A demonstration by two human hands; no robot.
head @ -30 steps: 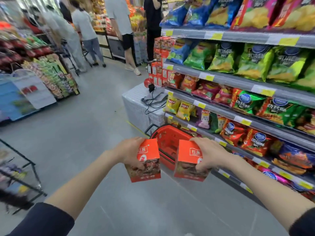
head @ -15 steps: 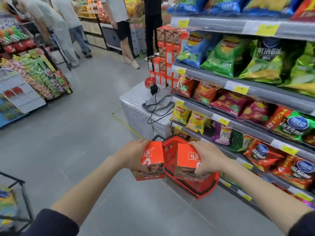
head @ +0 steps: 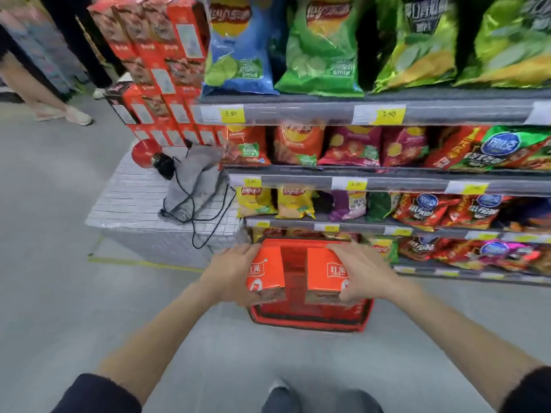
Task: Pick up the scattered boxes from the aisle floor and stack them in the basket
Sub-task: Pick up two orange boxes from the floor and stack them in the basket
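One box (head: 265,274) is gripped in each hand (head: 229,271) (head: 365,275) above the basket (head: 310,321) — released unevenly, they could be toppled rather than stacked.

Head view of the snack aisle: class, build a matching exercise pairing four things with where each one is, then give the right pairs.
Things:
1. red basket
2. left-hand box
3. grey cloth bag
4. blue chip bag

Places:
A. top shelf
B. on the white block by the shelves
C. on the floor below the hands
D. held over the basket

Pairs: 1-C, 2-D, 3-B, 4-A
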